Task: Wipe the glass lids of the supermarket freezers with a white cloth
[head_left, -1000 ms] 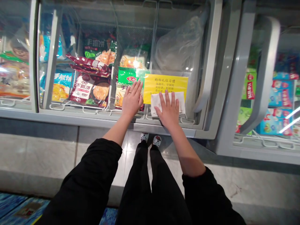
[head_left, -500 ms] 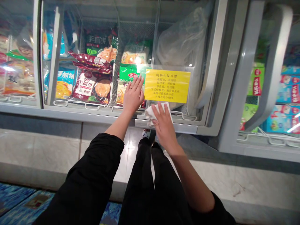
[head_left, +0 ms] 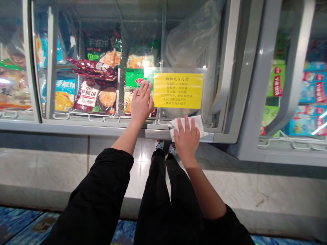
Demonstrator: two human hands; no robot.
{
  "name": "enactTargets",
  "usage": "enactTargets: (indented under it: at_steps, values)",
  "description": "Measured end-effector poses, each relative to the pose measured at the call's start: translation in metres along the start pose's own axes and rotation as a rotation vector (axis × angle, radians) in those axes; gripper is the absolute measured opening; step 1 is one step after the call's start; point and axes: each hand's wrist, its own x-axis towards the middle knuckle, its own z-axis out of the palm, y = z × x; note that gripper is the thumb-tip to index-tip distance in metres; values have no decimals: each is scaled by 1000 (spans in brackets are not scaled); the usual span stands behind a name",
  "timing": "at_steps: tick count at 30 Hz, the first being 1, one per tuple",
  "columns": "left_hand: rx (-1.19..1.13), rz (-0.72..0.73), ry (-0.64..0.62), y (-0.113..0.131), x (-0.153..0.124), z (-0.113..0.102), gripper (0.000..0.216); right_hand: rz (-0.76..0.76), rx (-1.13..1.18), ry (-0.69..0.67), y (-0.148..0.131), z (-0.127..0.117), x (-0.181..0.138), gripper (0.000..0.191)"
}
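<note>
the right hand (head_left: 188,140), fingers apart, has shifted the white cloth (head_left: 201,123) off the yellow sign (head_left: 178,90) onto the front rim (head_left: 114,130), apparently now being worked; the left hand (head_left: 141,104) lies flat, clutching nothing.

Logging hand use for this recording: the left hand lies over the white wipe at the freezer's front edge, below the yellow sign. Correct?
Not quite: the head view shows the right hand, not the left hand, over the white wipe at the freezer's front edge, below the yellow sign.

Free glass (head_left: 155,23) above the sign (head_left: 178,90) meets a handle (head_left: 228,58).
</note>
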Motion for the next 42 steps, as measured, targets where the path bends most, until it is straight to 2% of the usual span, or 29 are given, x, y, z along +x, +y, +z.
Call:
enactTargets:
  at_steps: [4, 6, 7, 9, 12, 14, 15, 17, 20, 22, 24, 26, 28, 30, 32, 34, 36, 38, 40, 42]
  values:
    - [-8, 2, 4, 1, 0, 0, 63, -185, 42, -63, -56, 16, 5, 57]
    - [-5, 11, 6, 0, -1, -1, 62, -266, 54, -69, -68, 21, 5, 58]
    - [0, 14, 8, 0, -1, -1, 62, -279, 51, -60, -64, 21, 4, 59]
    - [8, 21, 11, -2, -1, -1, 61, -254, 26, -25, -38, 17, 0, 60]
    - [1, 21, 17, -4, -1, 0, 61, -105, -26, 78, 19, 9, -10, 57]
    - [-14, 12, 13, -4, -1, 1, 60, 16, -42, 139, 42, 7, -16, 55]
    - [-23, 4, 7, -3, -1, 1, 60, 61, -42, 157, 43, 8, -17, 55]
    - [-37, -11, -4, -2, -2, 2, 59, 76, -30, 159, 28, 15, -17, 56]
    - [-31, -10, 2, -2, -3, 3, 57, -99, -7, 105, -14, 27, -17, 58]
    - [-10, 2, 12, -5, -2, 4, 56, -215, -7, 80, -24, 30, -19, 60]
    - [8, 5, 9, -8, -2, 4, 56, -247, -24, 81, -7, 26, -24, 61]
    - [18, -7, 3, -5, -3, 1, 55, -191, -50, 95, 30, 18, -30, 59]
    - [20, -7, -4, 6, -9, -1, 55, -86, -58, 98, 69, 10, -37, 57]
    - [11, 29, -20, 29, -24, -2, 57, 26, -37, 117, 92, 6, -39, 58]
    - [-10, 88, -51, 58, -45, 1, 58, 108, -1, 150, 90, 8, -37, 59]
    - [-21, 119, -84, 86, -67, 9, 59, 103, 32, 152, 67, 15, -34, 59]
    - [-18, 103, -105, 104, -85, 20, 58, 9, 46, 105, 40, 21, -32, 58]
    - [6, 80, -94, 111, -96, 30, 58, -112, 41, 42, 27, 23, -31, 58]
    - [31, 76, -61, 109, -101, 37, 57, -172, 23, 14, 38, 18, -32, 58]
    - [34, 91, -28, 105, -102, 40, 58, -136, -9, 38, 70, 9, -35, 57]
